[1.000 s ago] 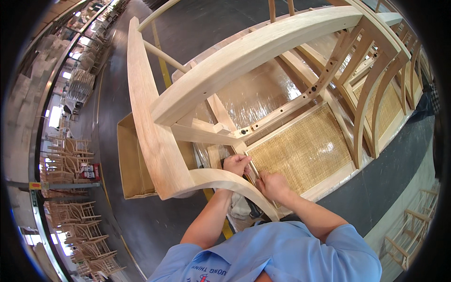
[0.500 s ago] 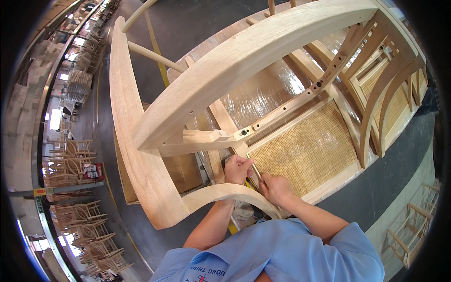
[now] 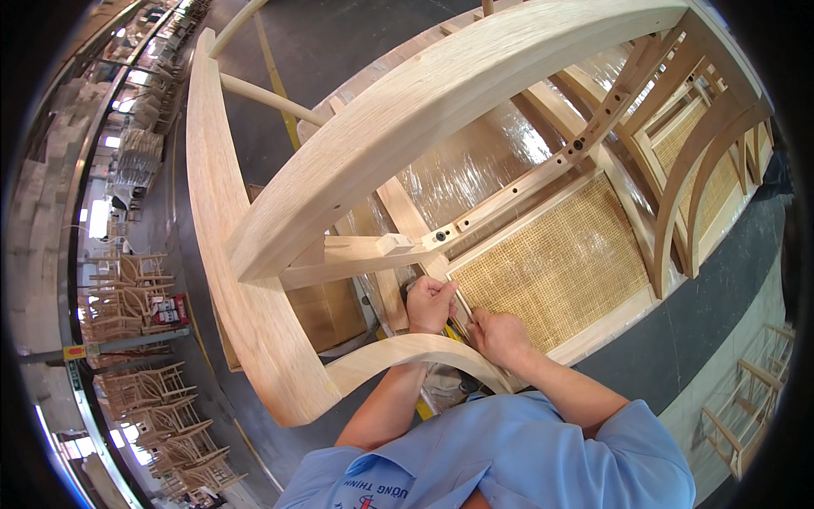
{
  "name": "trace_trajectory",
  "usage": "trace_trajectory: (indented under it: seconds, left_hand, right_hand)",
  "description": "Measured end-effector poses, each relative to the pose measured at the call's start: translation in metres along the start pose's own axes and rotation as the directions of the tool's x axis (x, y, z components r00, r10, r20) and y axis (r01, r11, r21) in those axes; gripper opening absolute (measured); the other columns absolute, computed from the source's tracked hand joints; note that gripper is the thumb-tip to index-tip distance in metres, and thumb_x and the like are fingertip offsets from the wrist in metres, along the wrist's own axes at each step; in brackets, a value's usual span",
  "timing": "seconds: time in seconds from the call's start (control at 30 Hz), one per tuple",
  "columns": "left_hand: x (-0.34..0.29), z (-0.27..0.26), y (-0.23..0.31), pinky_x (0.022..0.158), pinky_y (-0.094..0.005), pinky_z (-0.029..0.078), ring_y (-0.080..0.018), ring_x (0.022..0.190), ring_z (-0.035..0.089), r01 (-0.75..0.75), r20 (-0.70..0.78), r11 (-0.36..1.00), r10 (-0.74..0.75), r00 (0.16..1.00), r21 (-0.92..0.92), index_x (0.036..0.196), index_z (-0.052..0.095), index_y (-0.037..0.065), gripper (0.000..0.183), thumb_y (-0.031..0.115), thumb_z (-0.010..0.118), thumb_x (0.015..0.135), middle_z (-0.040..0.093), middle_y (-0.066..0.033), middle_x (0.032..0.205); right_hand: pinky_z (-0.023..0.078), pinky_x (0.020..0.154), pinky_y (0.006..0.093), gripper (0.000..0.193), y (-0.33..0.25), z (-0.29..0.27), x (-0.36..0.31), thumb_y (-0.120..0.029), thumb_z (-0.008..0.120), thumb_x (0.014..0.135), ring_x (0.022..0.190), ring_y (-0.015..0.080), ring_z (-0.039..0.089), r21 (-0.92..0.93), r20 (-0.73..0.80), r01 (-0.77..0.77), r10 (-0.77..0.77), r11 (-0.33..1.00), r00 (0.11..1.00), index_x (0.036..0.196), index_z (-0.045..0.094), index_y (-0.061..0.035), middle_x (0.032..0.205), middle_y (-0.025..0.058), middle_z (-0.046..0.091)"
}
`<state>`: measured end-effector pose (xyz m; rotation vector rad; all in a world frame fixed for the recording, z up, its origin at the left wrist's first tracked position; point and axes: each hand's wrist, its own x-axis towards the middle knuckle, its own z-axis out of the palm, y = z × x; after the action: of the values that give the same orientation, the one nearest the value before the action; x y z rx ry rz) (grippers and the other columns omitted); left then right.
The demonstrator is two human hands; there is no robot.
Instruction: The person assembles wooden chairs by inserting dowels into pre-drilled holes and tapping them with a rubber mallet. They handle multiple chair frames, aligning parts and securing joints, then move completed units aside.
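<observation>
An unfinished pale wooden chair frame (image 3: 475,106) fills the middle of the view, tilted over a bench. Inside a wooden border lies a woven cane panel (image 3: 560,263). My left hand (image 3: 431,305) is closed in a pinch at the panel's near left corner, thumb and fingertips at a thin pale wooden strip (image 3: 464,305) on its left edge. Just to the right, my right hand (image 3: 502,338) has its fingers curled at the strip's nearer end; their undersides are hidden. A curved wooden rail (image 3: 415,346) passes over my left wrist.
A cardboard box (image 3: 322,318) sits below the frame at left. More chair frames with cane panels (image 3: 678,161) stand at right. Plastic-wrapped board (image 3: 475,170) lies behind. Several stacked chairs (image 3: 161,407) line the far left. Another frame (image 3: 746,407) stands at lower right.
The near left end of the chair frame has shifted slightly left and down in view. Both hands keep nearly the same place on the strip.
</observation>
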<state>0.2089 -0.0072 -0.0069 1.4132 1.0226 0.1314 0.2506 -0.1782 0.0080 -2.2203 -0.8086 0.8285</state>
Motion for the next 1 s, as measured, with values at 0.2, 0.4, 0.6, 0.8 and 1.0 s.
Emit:
trace_trajectory:
  seconds: [0.2, 0.4, 0.6, 0.8, 1.0]
  left_hand:
    - [0.003, 0.0, -0.003, 0.04, -0.029, 0.048, -0.0124, 0.047, 0.057, 0.004, -0.013, 1.0, -0.004, 1.0, 0.008, 0.083, 0.055, 0.002, 0.027, 0.014, 0.078, 0.093, 0.062, -0.0077, 0.064]
    - [0.003, -0.001, -0.003, 0.038, -0.0303, 0.044, -0.013, 0.043, 0.056, -0.012, -0.027, 1.0, 0.013, 1.0, 0.016, 0.08, 0.055, 0.001, 0.029, 0.016, 0.077, 0.093, 0.061, -0.0087, 0.059]
    - [-0.003, 0.01, 0.012, 0.038, -0.0326, 0.041, -0.0141, 0.042, 0.055, -0.006, -0.065, 0.999, 0.008, 0.998, 0.034, 0.079, 0.055, 0.001, 0.03, 0.017, 0.076, 0.093, 0.058, -0.0087, 0.054]
    - [-0.01, 0.012, 0.026, 0.044, -0.0316, 0.046, -0.0155, 0.048, 0.055, 0.063, -0.108, 0.994, -0.053, 0.993, 0.086, 0.085, 0.055, 0.004, 0.027, 0.02, 0.074, 0.095, 0.056, -0.0057, 0.063]
    - [-0.036, 0.011, 0.027, 0.062, -0.0341, 0.058, -0.0186, 0.065, 0.066, 0.01, 0.0, 0.989, -0.011, 1.0, -0.149, 0.11, 0.058, 0.003, 0.032, 0.033, 0.063, 0.103, 0.066, -0.0093, 0.088]
  right_hand:
    - [0.054, 0.063, 0.054, 0.023, 0.007, 0.002, -0.01, -0.028, 0.064, 0.096, 0.066, 0.0431, 0.068, 0.027, -0.031, -0.014, 0.015, 1.0, 0.999, 0.097, 0.064, -0.0055, 0.068, 0.0218, 0.066]
    - [0.054, 0.061, 0.0554, 0.023, 0.008, 0.006, -0.014, -0.028, 0.063, 0.097, 0.065, 0.0432, 0.068, 0.0, -0.036, 0.024, -0.024, 1.0, 0.999, 0.098, 0.06, -0.0049, 0.068, 0.0219, 0.066]
    - [0.053, 0.063, 0.056, 0.023, 0.019, 0.01, -0.018, -0.028, 0.062, 0.098, 0.067, 0.0448, 0.068, 0.069, -0.129, 0.049, -0.04, 0.996, 0.991, 0.1, 0.064, -0.0045, 0.071, 0.0236, 0.067]
    - [0.053, 0.069, 0.0535, 0.018, 0.034, -0.048, -0.05, -0.022, 0.059, 0.101, 0.076, 0.0452, 0.068, 0.081, -0.279, 0.004, 0.019, 0.997, 0.96, 0.106, 0.067, -0.006, 0.079, 0.0221, 0.07]
    - [0.053, 0.072, 0.0504, 0.014, 0.095, -0.055, -0.114, -0.016, 0.062, 0.098, 0.085, 0.0433, 0.068, 0.026, -0.443, 0.178, -0.149, 0.984, 0.884, 0.104, 0.07, -0.0053, 0.089, 0.0207, 0.071]
